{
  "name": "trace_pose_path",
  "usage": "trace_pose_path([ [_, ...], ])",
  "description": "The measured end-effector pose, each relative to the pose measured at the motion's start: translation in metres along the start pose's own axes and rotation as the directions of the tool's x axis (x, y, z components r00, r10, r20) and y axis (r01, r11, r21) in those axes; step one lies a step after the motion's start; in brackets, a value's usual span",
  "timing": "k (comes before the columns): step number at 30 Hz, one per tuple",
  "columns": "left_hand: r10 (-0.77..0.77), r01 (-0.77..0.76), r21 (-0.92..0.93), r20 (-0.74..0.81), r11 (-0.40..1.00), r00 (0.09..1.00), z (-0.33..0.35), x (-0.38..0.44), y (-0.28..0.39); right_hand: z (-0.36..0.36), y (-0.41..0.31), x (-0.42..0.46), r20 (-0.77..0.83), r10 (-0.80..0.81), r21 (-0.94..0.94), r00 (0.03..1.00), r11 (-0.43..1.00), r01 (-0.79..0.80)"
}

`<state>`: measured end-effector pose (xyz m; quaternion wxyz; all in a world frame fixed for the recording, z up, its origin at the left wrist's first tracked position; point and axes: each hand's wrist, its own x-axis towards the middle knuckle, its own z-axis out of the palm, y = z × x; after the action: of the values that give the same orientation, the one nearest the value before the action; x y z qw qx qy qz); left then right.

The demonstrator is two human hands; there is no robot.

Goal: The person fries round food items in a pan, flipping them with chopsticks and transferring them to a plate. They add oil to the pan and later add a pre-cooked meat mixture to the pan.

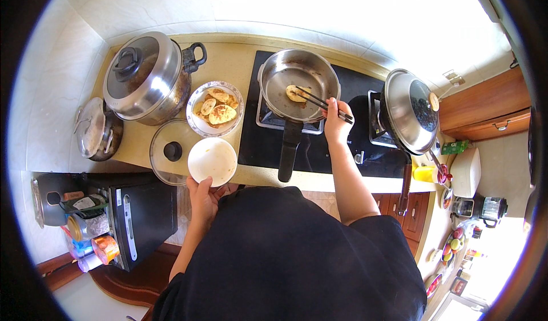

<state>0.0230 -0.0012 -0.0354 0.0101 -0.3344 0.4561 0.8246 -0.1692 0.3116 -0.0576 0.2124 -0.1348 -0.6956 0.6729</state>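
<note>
My right hand (337,119) grips a pair of dark chopsticks (316,100) over a stainless-steel pan (274,77) on the left burner. Their tips touch a yellowish fried slice (295,93) on the pan's floor. Toward me points the pan's black handle (291,149). My left hand (203,201) holds a white bowl (212,160) by its near rim, tilted so its inside shows a few small specks. Beyond that bowl, a patterned bowl (193,122) holds several browned fried slices (222,114). A glass lid (160,149) with a black knob lies left of the white bowl.
A large lidded steel pot (145,81) and a smaller lidded pot (98,128) stand at the counter's left. On the right burner sits a lidded wok (404,107), its handle (403,192) jutting past the counter edge. A black appliance (145,218) stands below left.
</note>
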Motion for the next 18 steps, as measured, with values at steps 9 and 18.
trace_pose_path([
  [9, -0.005, 0.005, -0.002, 0.003, 1.0, 1.0, 0.001, -0.001, 0.001, -0.004, -0.017, 0.005, 0.028, -0.102, -0.056, 0.994, 0.993, 0.103],
  [18, -0.005, 0.005, 0.004, -0.003, 1.0, 1.0, 0.004, -0.003, 0.001, -0.004, -0.016, 0.0, 0.041, -0.128, -0.058, 0.991, 0.99, 0.13],
])
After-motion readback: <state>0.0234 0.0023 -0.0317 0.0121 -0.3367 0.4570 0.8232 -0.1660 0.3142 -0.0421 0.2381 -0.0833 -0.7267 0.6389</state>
